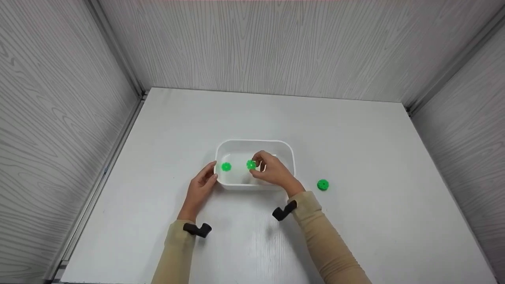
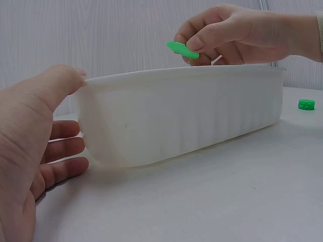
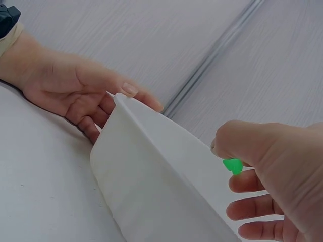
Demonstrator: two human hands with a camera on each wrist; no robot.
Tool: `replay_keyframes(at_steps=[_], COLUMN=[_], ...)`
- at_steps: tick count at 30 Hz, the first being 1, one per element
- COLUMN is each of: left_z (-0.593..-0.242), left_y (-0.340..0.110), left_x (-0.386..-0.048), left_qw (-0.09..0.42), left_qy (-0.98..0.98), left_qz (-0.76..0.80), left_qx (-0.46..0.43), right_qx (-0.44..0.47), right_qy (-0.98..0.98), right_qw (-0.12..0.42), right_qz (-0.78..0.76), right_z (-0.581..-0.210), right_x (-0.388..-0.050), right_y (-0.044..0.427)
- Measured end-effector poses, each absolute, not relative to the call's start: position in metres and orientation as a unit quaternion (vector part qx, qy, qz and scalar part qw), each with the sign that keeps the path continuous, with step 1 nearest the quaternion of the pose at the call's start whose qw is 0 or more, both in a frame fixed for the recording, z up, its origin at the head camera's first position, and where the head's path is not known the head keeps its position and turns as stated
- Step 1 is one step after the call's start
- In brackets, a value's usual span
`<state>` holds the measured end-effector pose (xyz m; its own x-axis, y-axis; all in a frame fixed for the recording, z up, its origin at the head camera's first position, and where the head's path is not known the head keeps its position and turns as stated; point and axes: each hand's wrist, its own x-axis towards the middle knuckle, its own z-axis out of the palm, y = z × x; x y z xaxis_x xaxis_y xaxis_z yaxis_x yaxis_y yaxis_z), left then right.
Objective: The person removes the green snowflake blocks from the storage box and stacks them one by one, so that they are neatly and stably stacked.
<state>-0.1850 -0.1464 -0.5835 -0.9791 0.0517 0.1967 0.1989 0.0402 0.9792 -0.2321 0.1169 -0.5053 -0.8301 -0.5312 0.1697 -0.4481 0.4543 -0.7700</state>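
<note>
A white plastic container [image 1: 254, 186] stands on the table. At its left end, my left hand [image 1: 200, 191] rests with thumb and index finger on the rim, other fingers close to the outer wall. Over the container, my right hand [image 1: 272, 170] pinches a green flower-shaped disc [image 1: 251, 164] between thumb and fingers. The left wrist view shows this disc [image 2: 182, 49] tilted, above the rim line. Another green flower-shaped disc [image 1: 226, 166] lies inside the container, near its left end; the container wall hides it in both wrist views.
A small stack of green discs [image 1: 323, 184] sits on the white table [image 1: 378, 165], right of the container. Wood-grain panels [image 1: 252, 47] rise behind the table and along both sides. Dark wrist mounts [image 1: 285, 211] project from the sleeves.
</note>
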Motion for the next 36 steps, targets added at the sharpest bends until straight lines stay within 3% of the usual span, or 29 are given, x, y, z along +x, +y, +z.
replay_keyframes(at_steps=[11, 36], left_z=[-0.581, -0.581], left_y=[-0.146, -0.144], left_x=[-0.184, -0.184], left_qw=[0.047, 0.043], left_qy=[-0.712, -0.719], left_qz=[-0.695, -0.689], left_qx=[-0.093, -0.080], right_qx=[-0.284, -0.198], right_qy=[0.849, 0.854], right_qw=[-0.022, -0.103], right_qz=[-0.446, -0.470], right_z=[-0.502, -0.498], right_x=[-0.220, -0.195], right_y=[0.136, 0.201])
